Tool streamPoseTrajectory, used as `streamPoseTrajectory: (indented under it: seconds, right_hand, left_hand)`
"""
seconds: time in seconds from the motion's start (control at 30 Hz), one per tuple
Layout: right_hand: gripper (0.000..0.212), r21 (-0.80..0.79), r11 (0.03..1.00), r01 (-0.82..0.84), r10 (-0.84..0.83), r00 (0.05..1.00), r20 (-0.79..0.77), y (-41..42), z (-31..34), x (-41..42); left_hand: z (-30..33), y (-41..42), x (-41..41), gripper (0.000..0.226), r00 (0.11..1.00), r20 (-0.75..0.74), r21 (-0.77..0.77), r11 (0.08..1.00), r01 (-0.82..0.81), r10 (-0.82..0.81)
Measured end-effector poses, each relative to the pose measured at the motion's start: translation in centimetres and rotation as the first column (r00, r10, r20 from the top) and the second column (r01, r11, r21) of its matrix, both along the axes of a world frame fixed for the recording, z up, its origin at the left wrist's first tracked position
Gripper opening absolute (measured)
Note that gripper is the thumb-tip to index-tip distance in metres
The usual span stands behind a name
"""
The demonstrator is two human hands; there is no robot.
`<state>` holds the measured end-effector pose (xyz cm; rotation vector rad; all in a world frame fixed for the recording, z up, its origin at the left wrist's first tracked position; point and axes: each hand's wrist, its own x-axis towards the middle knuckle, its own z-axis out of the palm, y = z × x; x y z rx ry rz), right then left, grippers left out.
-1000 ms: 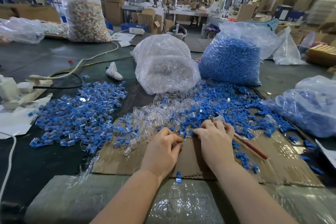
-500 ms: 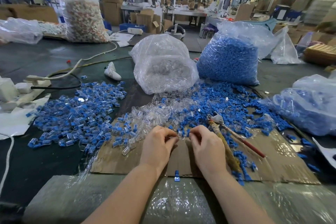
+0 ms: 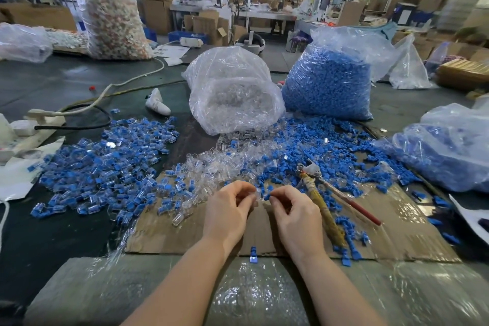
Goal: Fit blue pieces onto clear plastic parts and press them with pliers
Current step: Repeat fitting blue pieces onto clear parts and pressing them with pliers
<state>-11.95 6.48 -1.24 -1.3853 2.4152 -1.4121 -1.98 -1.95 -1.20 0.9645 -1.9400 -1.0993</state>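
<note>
Currently fitting | blue piece (image 3: 267,195) is pinched in right hand (image 3: 296,213), clear part (image 3: 254,193) pinched in left hand (image 3: 229,209) | pieces should be aligned squarely and seated fully before pressing | both parts are held fingertip to fingertip over cardboard (image 3: 412,222) | pliers (image 3: 321,193) lie untouched just right of right hand

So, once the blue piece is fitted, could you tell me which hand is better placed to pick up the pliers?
Right. The pliers lie just beside the right hand, while the left hand sits farther away, pinching the clear part.
</note>
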Motion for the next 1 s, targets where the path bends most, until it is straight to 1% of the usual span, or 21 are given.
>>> streamPoseTrajectory:
  seconds: [0.17,0.3,0.4,0.47,0.5,0.63,0.8,1.0]
  right_hand:
    - [0.009,-0.059,0.997,-0.043,0.046,0.997,0.056,-0.05,-0.26,0.03]
    - [0.012,-0.112,0.993,-0.048,0.061,0.991,0.119,-0.16,-0.30,0.06]
    - [0.010,-0.113,0.993,-0.046,0.058,0.992,0.108,-0.14,-0.28,0.09]
    - [0.005,-0.094,0.994,-0.053,0.063,0.993,0.101,-0.11,-0.32,0.13]
    - [0.002,-0.079,0.995,-0.057,0.064,0.994,0.089,-0.09,-0.32,0.16]
    - [0.006,-0.020,0.999,-0.048,0.048,0.999,-0.012,-0.03,-0.29,0.31]
    - [0.011,-0.002,1.000,-0.016,0.016,0.992,-0.124,0.00,-0.33,0.59]
    - [0.012,0.038,0.999,-0.027,0.032,0.989,-0.145,-0.07,-0.52,0.51]
  left_hand:
    - [-0.19,-0.06,0.10,0.022,1.000,0.012,-0.041,0.999,-0.015,0.015]
    - [-0.17,0.10,0.05,0.020,1.000,-0.008,-0.036,0.999,-0.005,0.005]
    - [-0.17,0.17,0.08,0.018,1.000,-0.014,-0.016,1.000,0.022,-0.023]
    - [-0.16,0.23,0.15,0.020,0.999,-0.015,-0.008,1.000,0.028,-0.028]
    - [-0.14,0.25,0.17,0.021,0.999,-0.019,0.000,1.000,0.028,-0.028]
    - [-0.03,0.25,0.24,0.023,0.999,-0.048,0.051,0.999,0.019,-0.017]
    - [0.26,0.42,0.42,0.021,0.997,-0.073,0.093,0.995,0.023,-0.016]
    - [0.28,0.47,0.77,0.016,0.998,-0.011,0.030,0.997,0.064,-0.064]
